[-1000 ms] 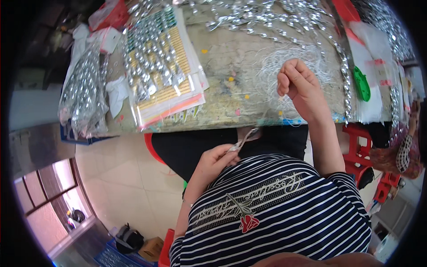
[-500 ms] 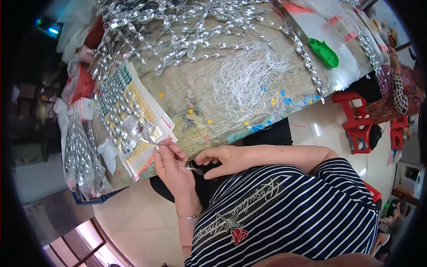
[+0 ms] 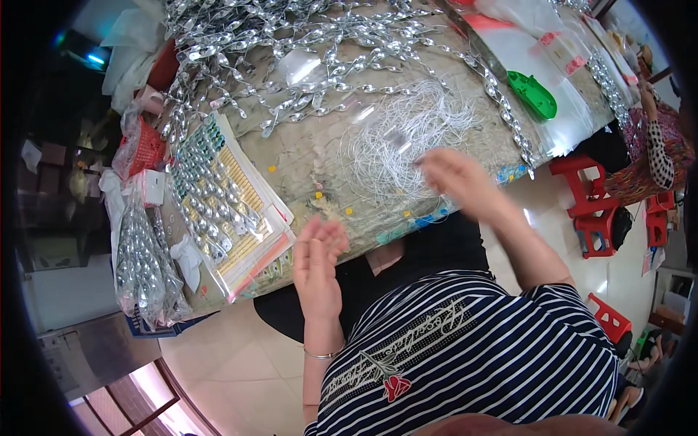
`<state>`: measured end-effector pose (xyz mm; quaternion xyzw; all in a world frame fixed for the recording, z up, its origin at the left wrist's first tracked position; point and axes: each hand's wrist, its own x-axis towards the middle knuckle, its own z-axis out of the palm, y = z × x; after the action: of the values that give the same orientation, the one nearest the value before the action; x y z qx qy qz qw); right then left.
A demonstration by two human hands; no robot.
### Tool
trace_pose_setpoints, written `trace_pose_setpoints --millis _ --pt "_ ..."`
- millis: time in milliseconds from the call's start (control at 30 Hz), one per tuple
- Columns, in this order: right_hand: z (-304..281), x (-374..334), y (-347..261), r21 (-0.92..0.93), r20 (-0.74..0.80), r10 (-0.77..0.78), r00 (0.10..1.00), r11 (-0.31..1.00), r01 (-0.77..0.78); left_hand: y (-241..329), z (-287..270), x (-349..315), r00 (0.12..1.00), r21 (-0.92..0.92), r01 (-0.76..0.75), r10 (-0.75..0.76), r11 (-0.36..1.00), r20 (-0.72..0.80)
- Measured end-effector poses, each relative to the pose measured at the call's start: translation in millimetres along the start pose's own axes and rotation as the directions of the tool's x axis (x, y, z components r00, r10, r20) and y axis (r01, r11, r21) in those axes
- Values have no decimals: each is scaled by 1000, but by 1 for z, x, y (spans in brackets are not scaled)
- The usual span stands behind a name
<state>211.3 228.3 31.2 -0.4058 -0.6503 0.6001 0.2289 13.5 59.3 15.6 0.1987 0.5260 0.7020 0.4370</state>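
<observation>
My right hand [image 3: 459,183] is stretched over the near right part of a tangled pile of clear line [image 3: 407,156], its fingers smeared by motion. Just beyond its fingertips, blurred glassy glints [image 3: 396,138] run toward the far left; I cannot make out whether the hand holds them. My left hand [image 3: 318,272] is raised at the table's near edge, with loosely bent, partly blurred fingers and nothing visible in them. Left of it, silver twisted strips [image 3: 218,200] lie in rows on a stack of printed sheets [image 3: 251,178].
Silver twisted strands [image 3: 291,33] heap along the table's far side. A green scoop-shaped piece [image 3: 534,93] lies at the right on clear plastic. Bagged silver strips [image 3: 149,265] hang at the left edge, below a red basket [image 3: 142,149]. Red stools [image 3: 582,192] and another person [image 3: 654,152] are at right.
My right hand has swung from beside the left hand out over the line pile. The silver piece near my left fingers is gone from there, and my left hand has shifted slightly right.
</observation>
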Motion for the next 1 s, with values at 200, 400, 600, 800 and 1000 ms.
trace_pose_setpoints --millis 200,400,600,800,1000 --pt "-149 15 54 -445 -461 -208 862 895 -22 -22 -24 -24 965 190 255 -262 948 14" --pt "-204 22 104 -852 -372 -439 818 511 -114 -28 -44 -40 940 235 336 -340 912 -25" --pt "-125 69 53 -786 -308 -566 765 604 131 -36 -58 -47 929 231 370 -364 900 -69" --pt "-25 169 39 -844 2 -573 820 439 308 -31 -57 -50 922 206 388 -377 898 -91" --pt "3 205 44 -902 4 -583 812 348 254 -34 -73 -61 928 182 368 -348 912 -136"
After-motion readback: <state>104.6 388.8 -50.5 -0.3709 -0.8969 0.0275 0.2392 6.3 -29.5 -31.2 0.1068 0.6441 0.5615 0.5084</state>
